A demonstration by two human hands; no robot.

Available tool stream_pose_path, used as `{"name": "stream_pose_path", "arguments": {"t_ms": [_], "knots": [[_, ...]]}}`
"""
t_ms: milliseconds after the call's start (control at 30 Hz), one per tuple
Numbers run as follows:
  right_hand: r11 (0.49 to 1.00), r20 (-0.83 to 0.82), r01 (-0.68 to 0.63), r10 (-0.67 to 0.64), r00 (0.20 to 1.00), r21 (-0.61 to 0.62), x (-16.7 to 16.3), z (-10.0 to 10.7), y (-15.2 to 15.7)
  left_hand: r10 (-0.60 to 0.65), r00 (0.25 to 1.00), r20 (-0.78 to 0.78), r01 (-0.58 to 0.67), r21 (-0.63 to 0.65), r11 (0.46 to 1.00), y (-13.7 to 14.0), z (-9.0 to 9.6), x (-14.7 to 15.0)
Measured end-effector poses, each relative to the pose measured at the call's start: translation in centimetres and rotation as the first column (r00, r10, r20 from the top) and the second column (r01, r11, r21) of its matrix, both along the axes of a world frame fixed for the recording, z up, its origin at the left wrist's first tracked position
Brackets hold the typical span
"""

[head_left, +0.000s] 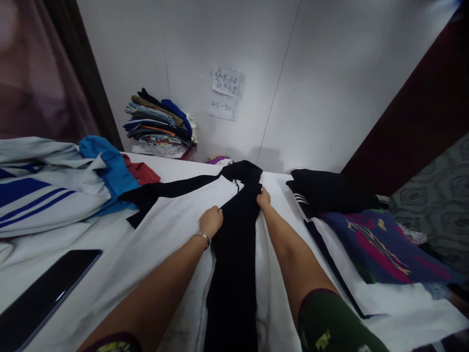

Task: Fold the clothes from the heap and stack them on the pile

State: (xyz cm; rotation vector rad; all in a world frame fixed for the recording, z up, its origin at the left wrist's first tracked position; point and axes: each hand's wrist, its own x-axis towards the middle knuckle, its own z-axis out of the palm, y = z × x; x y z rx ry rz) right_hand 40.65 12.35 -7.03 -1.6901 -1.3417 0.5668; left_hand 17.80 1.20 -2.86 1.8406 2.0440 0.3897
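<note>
At mid-frame, garment (234,234): one, collar (242,171) pointing up-frame, long axis near-vertical
Left hand (211,221), right hand (264,199): two, fingers seemingly clamped on the garment
Phone (47,293): one, lower left

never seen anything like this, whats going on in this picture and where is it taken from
There is no machine here: these are a person's own bare hands. The single picture comes from a camera worn on the head, looking forward and down, so the forearms reach in from the bottom.

The left hand, with a bracelet at its wrist, and the right hand both grip the black part of a black-and-white garment spread on a white surface.

To the left lie a dark phone-like slab and a loose heap of clothes; behind, a folded pile; to the right, more folded clothes.
</note>
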Motion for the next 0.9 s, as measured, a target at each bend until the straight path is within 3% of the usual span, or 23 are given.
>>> {"name": "stream_pose_path", "arguments": {"t_ms": [200, 300, 367, 467, 600, 733, 900], "knots": [[0.999, 0.038, 0.049, -0.048, 0.998, -0.019, 0.2, -0.7, -0.1, -0.032, 0.999, 0.014, 0.031, 0.061, 0.998, -1.1, 0.8, -0.1], [0.999, 0.062, 0.037, -0.036, 0.997, -0.012, 0.0, 0.0, 0.5, -0.151, 0.988, -0.032, 0.154, 0.234, 0.960, -2.7, 1.2, 0.9], [1.000, 0.085, 0.028, -0.027, 0.996, -0.011, -0.2, 0.4, 0.7, -0.265, 0.959, -0.105, 0.284, 0.283, 0.916, -4.3, 0.6, 1.8], [1.000, 0.126, 0.011, -0.008, 0.992, -0.027, -0.5, 0.7, 0.5, -0.396, 0.902, -0.172, 0.424, 0.173, 0.889, -6.5, -1.3, 3.1], [0.997, 0.184, 0.008, 0.006, 0.983, -0.078, -0.9, 0.9, -0.4, -0.416, 0.882, -0.221, 0.448, 0.123, 0.885, -7.6, -2.9, 3.8], [0.996, 0.216, -0.032, 0.051, 0.975, -0.088, -1.8, 1.3, -2.2, -0.421, 0.883, -0.210, 0.451, 0.123, 0.884, -7.3, -2.7, 3.8], [0.972, 0.239, -0.205, 0.228, 0.944, -0.118, -3.5, 0.3, -6.7, -0.412, 0.889, -0.200, 0.442, 0.140, 0.886, -7.4, -2.6, 3.9]]}}
